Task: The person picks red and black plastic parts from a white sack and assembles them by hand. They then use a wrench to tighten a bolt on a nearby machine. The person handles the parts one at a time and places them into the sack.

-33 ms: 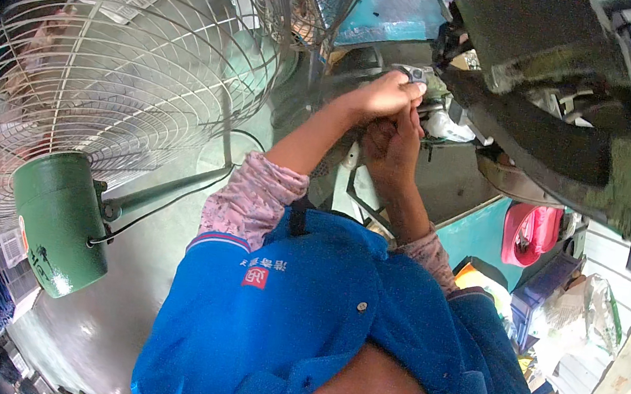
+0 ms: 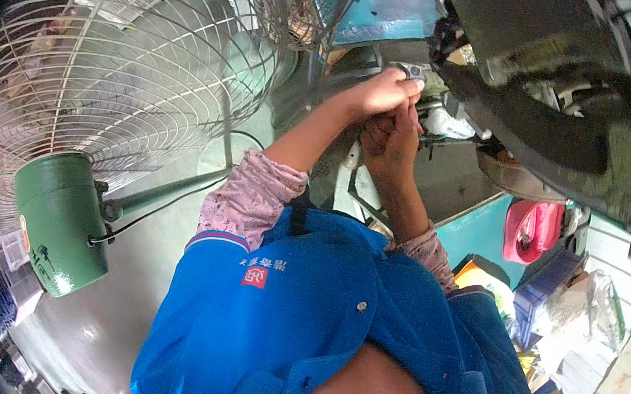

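Observation:
My left hand (image 2: 384, 95) reaches in from the left with its fingers closed and the thumb laid on top. Just below it, my right hand (image 2: 393, 145) is closed too, its fingertips meeting the left hand's fingers. Whatever they pinch between them is hidden. At the left thumb's tip shows a small grey metal piece (image 2: 412, 71); I cannot tell whether it is held or belongs to the machine behind. A white rounded part (image 2: 449, 124) lies just right of the hands, beside the large dark machine (image 2: 527, 90).
A big wire-cage fan with a green motor (image 2: 60, 224) stands close on the left, its pole (image 2: 170, 187) running toward my left arm. A grey worktop (image 2: 449, 176) with a blue-green side lies under the machine. On the right are a pink container (image 2: 531, 229) and a blue crate (image 2: 542, 292).

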Motion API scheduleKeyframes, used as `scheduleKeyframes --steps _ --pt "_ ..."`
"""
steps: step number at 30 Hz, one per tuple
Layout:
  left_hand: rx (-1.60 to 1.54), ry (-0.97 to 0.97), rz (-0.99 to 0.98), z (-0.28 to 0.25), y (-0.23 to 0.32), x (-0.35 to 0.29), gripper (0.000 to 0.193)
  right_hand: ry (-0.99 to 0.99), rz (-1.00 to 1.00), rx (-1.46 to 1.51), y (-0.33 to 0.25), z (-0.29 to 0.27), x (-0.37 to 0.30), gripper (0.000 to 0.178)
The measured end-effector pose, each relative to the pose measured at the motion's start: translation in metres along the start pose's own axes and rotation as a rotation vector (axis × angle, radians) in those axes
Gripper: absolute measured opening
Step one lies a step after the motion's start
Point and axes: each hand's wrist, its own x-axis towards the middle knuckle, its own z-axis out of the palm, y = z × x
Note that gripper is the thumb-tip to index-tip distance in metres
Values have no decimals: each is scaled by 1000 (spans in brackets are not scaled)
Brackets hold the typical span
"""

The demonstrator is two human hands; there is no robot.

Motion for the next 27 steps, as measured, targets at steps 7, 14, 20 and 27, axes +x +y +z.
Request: scheduleKeyframes --steps 7,14,20,27 --pt "501 331 175 -17 -1 -15 36 185 -21 210 10 16 11 16" --pt "210 350 -26 8 21 -32 30 -149 464 187 -40 12 4 22" --pt "347 320 -157 -2 31 -25 31 -269 230 363 1 0 25 19" --pt "576 516 -303 32 47 -28 31 -106 366 625 -5 18 22 20"
